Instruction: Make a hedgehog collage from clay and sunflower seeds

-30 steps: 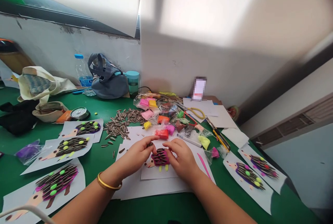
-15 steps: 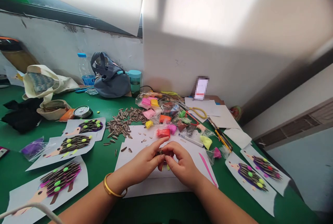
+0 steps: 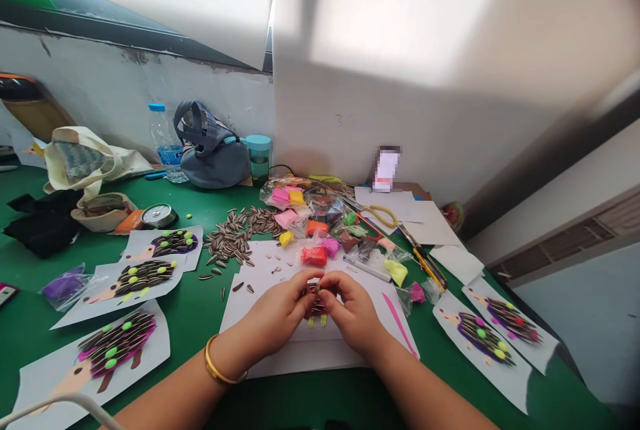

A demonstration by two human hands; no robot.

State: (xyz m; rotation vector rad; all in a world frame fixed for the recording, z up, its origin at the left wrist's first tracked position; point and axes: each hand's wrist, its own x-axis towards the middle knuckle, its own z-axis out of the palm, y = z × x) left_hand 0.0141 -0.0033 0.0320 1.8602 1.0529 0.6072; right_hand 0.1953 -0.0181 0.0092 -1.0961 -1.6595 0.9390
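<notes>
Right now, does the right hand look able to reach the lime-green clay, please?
Probably yes: the right hand is near the lime-green clay, with only a low-lying pen partly between them.

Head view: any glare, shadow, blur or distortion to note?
Head view: sunlight bleaches the upper white panel, with softer shadow beneath; head view: the phone is pixelated; head view: edges look stretched, wide-angle style; head view: fingers partly hide the seed hedgehog, so fine detail is unclear.

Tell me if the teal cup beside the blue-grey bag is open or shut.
Shut: a light-blue lid covers the top of the teal cup, with no open rim showing.
</notes>
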